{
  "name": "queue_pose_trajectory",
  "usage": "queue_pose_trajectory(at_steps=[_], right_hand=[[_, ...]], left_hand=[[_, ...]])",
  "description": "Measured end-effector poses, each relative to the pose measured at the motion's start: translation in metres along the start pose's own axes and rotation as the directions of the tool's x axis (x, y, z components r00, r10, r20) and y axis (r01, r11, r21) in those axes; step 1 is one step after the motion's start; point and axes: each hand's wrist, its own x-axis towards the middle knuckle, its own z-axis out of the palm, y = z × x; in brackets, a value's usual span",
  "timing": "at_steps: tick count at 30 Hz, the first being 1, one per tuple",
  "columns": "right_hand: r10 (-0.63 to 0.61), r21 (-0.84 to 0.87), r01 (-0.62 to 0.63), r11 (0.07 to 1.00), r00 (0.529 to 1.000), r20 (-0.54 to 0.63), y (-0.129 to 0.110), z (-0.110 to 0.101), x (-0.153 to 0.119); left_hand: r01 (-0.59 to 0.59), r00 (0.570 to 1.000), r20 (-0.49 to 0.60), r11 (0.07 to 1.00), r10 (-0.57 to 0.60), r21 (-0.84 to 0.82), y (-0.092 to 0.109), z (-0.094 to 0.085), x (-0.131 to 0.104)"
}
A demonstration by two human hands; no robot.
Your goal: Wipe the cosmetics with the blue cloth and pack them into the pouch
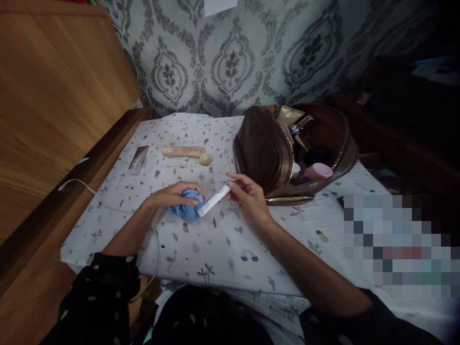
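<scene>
A bunched blue cloth [190,207] is gripped in my left hand [178,194], low over the printed sheet. My right hand [251,199] pinches one end of a slim white tube [214,201] between thumb and fingers. The tube slants down to the left, and its far end meets the cloth's edge; whether they press together I cannot tell. Just beyond my right hand stands an unzipped brown cosmetic bag [264,153]. Inside it show a pink round item [319,171], a gold packet [288,115] and other cosmetics, partly hidden.
A peach tube [183,151] with a yellowish round cap [206,159] lies toward the back. Left of it is a small brown and clear tube [139,159]. A white cable [156,244] crosses the left side beside a wooden panel [64,72]. Patterned wallpaper [230,62] rises behind.
</scene>
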Motion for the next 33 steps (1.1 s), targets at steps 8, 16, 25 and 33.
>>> queue_pose_trajectory(at_steps=[8, 16, 25, 33], right_hand=[[0.058, -0.163, -0.046, 0.986, 0.996, 0.073, 0.008, 0.002, -0.002], [0.139, -0.048, -0.134, 0.99, 0.983, 0.121, 0.007, 0.002, -0.004], [0.134, -0.118, -0.122, 0.986, 0.986, 0.102, 0.01, -0.002, -0.002], [0.088, -0.202, -0.07, 0.977, 0.993, 0.079, 0.013, -0.002, -0.001]], left_hand=[[-0.197, 0.884, -0.381, 0.956, 0.27, 0.218, 0.012, 0.036, 0.007], [-0.352, 0.849, -0.252, 0.853, 0.464, 0.386, 0.003, 0.041, 0.013], [-0.35, 0.902, -0.075, 0.823, 0.424, 0.447, -0.001, 0.022, 0.009], [-0.23, 0.973, 0.101, 0.889, 0.207, 0.395, 0.009, 0.003, -0.005]])
